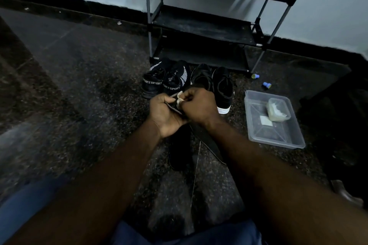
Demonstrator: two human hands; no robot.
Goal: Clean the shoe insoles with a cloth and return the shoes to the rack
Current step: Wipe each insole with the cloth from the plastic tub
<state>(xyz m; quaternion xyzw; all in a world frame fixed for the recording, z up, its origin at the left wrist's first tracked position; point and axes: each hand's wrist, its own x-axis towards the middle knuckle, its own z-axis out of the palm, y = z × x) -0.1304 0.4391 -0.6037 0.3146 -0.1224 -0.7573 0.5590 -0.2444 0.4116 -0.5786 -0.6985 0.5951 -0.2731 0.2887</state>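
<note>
At centre, the left hand curls round the upper end of a dark insole, which slants away toward 5 o'clock. The right hand pinches a pale cloth against the insole, fingers bent tight. At 12 o'clock from the hands, two sport shoes and two plain shoes stand on the floor before the rack. At 3 o'clock lies a clear tray holding a tub, with blue caps at 2. The hands hide the insole's top and most of the cloth. A dark shape under the wrists is too dim to identify.
</note>
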